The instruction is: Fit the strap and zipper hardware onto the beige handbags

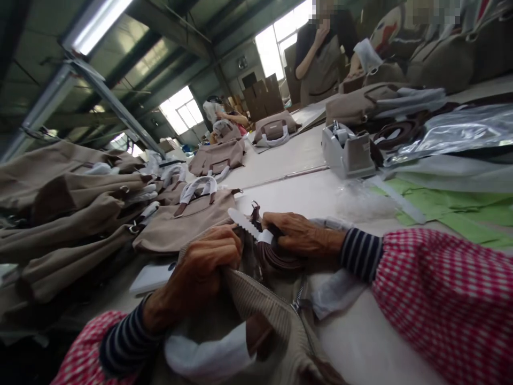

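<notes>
A taupe ribbed handbag (pixel 260 299) lies in front of me with its zipper (pixel 296 305) partly open. One of its brown handles is wrapped in white film (pixel 212 353). My left hand (pixel 208 254) is closed on the bag's upper edge at the opening. Over that opening, my right hand (pixel 294 232) grips a coiled dark brown strap (pixel 276 259) with a small metal clasp at its end. Around the coil goes a white band (pixel 244 222), its loose serrated end sticking out to the left. My right fingertips are partly hidden behind the coil.
Taupe bags are piled at left (pixel 72 214), and another bag (pixel 188 214) lies just beyond my left hand. A grey tape dispenser (pixel 347 149) stands ahead on the white table (pixel 288 192). Green sheets (pixel 452 203) and clear plastic (pixel 460 128) lie right. A person (pixel 324 64) stands across the table.
</notes>
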A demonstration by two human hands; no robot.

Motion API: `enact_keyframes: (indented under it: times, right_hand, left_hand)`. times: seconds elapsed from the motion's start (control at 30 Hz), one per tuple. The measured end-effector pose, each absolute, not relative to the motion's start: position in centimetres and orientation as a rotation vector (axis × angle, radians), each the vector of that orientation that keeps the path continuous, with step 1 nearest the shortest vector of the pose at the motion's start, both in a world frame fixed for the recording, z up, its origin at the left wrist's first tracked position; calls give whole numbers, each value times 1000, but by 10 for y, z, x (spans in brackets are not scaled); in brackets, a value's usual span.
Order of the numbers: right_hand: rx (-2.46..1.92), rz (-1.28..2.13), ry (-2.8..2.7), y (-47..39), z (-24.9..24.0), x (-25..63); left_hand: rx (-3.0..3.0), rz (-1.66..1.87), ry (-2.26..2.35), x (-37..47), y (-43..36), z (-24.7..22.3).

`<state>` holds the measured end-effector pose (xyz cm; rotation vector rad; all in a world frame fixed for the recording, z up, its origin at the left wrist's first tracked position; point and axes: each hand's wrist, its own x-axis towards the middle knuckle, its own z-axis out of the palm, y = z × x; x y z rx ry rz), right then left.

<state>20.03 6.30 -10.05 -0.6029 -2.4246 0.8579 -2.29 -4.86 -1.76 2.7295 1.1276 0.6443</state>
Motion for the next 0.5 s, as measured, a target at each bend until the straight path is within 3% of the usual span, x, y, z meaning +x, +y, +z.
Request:
enact_keyframes:
  times: [0.3, 0.5]
  right_hand:
    - [-531, 920, -2399, 67, -96, 199]
    - [-552, 880, -2389, 69, -98, 197]
  left_hand:
    - [2821, -293, 1241, -7, -49, 0]
    - [2886, -436, 1258, -12, -46, -11]
